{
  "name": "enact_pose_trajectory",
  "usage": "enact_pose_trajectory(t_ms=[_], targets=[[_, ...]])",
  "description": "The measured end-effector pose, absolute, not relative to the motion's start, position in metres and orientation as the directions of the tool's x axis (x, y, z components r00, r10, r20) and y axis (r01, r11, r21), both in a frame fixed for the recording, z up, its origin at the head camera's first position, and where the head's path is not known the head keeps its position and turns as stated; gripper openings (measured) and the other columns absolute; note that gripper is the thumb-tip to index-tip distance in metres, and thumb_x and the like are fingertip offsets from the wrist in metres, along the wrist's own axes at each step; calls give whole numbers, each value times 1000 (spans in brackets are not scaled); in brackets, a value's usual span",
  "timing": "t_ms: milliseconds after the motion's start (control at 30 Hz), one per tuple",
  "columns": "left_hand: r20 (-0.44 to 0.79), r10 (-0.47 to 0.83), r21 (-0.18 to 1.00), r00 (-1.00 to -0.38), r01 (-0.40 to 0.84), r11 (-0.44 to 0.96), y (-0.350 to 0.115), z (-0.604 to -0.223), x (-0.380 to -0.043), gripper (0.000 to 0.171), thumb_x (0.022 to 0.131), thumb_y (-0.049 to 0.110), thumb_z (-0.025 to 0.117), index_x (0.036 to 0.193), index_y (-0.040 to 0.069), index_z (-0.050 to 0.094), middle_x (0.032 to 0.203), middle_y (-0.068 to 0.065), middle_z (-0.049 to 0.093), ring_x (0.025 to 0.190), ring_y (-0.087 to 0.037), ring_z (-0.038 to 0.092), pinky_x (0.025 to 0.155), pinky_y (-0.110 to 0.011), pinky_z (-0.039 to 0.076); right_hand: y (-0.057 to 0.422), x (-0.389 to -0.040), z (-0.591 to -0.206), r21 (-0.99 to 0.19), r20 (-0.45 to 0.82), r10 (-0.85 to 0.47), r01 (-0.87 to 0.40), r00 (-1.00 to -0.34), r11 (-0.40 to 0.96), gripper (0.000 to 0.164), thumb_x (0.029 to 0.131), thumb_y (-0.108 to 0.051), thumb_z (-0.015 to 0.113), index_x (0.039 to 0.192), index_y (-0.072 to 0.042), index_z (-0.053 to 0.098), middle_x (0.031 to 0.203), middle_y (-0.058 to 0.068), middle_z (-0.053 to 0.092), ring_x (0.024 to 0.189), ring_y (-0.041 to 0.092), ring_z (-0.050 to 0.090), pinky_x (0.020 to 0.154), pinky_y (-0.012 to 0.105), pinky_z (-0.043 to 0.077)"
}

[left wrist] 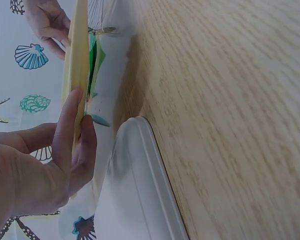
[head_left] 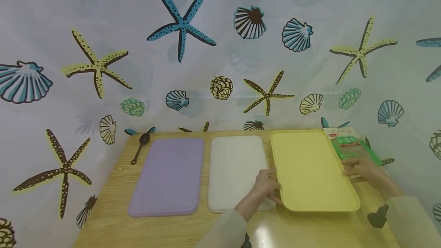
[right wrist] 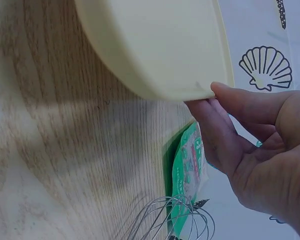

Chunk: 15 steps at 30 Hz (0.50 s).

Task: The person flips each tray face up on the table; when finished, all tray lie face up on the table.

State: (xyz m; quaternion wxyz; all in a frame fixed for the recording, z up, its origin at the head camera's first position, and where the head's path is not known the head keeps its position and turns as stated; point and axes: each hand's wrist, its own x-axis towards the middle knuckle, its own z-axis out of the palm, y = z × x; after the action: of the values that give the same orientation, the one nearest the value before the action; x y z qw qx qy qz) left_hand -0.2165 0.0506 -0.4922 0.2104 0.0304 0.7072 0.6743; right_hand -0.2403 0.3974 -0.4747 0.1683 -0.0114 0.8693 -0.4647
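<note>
- Dark spoon (head_left: 139, 148), then purple tray (head_left: 169, 179), flat on the surface (head_left: 110, 209); both well apart from the hands.
- White tray (head_left: 237, 163): flat; could be knocked if the yellow tray drifts left while low.
- Left hand (head_left: 264, 186): an uneven lift here would probably tilt the load. Fingers nearly closed, pinching the yellow tray's left rim.
- Yellow tray (head_left: 315, 171): raised off the surface, right of the white tray; could slip, since only its rims are held.
- Right hand (head_left: 363, 171): fingers nearly closed, thumb and fingertips pinching the right rim.
- Green packet (head_left: 355, 148), whisk (right wrist: 175, 215) near it: lowering too far right might trap either.
</note>
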Motion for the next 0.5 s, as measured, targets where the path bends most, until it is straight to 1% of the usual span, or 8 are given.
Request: enact_pose_trajectory(t_ms=[67,100,133,200,267,367,433,500], targets=[[-256,311,966,-915,-232,113,53,-491,-216,70,80,-19,56,145,-5,34,78,-9,55,40,-1,32,60,-42,60,397,-242,-474,-810,-293,-160,157,-943,564,56,92,-5,57,136,20,33,126,42,44,111,47,55,82,42,57],[-256,306,966,-917,-228,124,53,-491,-216,70,80,-20,56,145,-6,34,92,-18,59,40,-1,33,60,-41,60,398,-243,-474,-808,-296,-153,162,-943,566,56,92,-5,58,136,20,33,124,41,45,110,47,56,82,42,58],[-258,300,965,-918,-228,131,54,-491,-216,70,80,-20,56,144,-6,35,107,-28,58,40,-2,35,60,-41,60,398,-244,-474,-810,-297,-144,169,-944,562,56,92,-4,58,136,21,34,122,41,47,108,46,57,81,42,58],[-259,291,964,-921,-227,141,55,-491,-216,69,79,-21,56,144,-7,36,132,-41,41,41,-3,39,59,-40,60,398,-246,-473,-810,-299,-117,187,-947,556,56,91,-4,59,136,20,35,118,38,52,103,40,62,79,41,58],[-264,289,962,-920,-230,147,57,-493,-218,69,79,-22,55,143,-7,36,138,-44,32,41,-4,39,59,-40,60,399,-247,-474,-812,-292,-105,189,-951,553,56,90,-2,61,134,20,36,112,34,55,94,32,65,77,41,59],[-268,278,961,-922,-235,148,59,-497,-220,70,77,-25,52,143,-8,36,141,-43,30,43,-4,37,59,-41,60,399,-248,-474,-824,-286,-83,201,-955,530,56,87,1,63,133,21,38,106,27,59,86,23,66,74,39,60],[-260,267,962,-928,-226,152,61,-499,-221,69,73,-27,50,140,-10,39,142,-42,29,43,-4,36,59,-42,60,398,-249,-474,-830,-283,-79,203,-956,519,56,85,2,63,132,22,39,103,24,59,84,21,66,72,39,60],[-248,265,965,-932,-213,156,63,-501,-222,65,70,-28,47,134,-14,43,140,-42,31,44,-4,35,59,-44,60,397,-250,-474,-837,-281,-70,209,-957,505,56,84,4,64,131,22,39,103,27,60,83,22,67,72,40,60]])
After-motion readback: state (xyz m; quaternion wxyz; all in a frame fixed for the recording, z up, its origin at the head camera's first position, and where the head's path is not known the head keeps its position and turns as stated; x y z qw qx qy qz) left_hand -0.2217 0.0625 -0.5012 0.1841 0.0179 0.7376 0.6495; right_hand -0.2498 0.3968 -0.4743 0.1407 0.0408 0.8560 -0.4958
